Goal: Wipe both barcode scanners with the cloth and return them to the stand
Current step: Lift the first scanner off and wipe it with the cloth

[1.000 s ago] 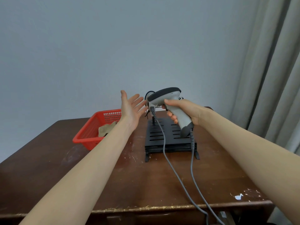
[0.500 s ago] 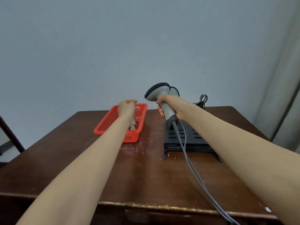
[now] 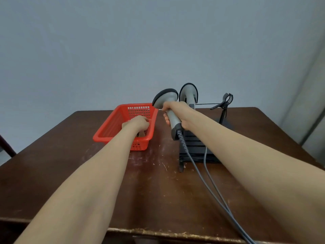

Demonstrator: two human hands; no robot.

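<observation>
Red plastic basket with a grid of small holes in its far wall, around the left fingers; a beige cloth just under them. Light grey scanner with a black-rimmed head, inside the right fingers; a second grey, black-rimmed scanner behind them. Black slatted stand, grey cables, dark brown scuffed table, pale blue-grey wall

Plain grey-blue wall, scuffed dark wood table, pale curtain at rt.
</observation>
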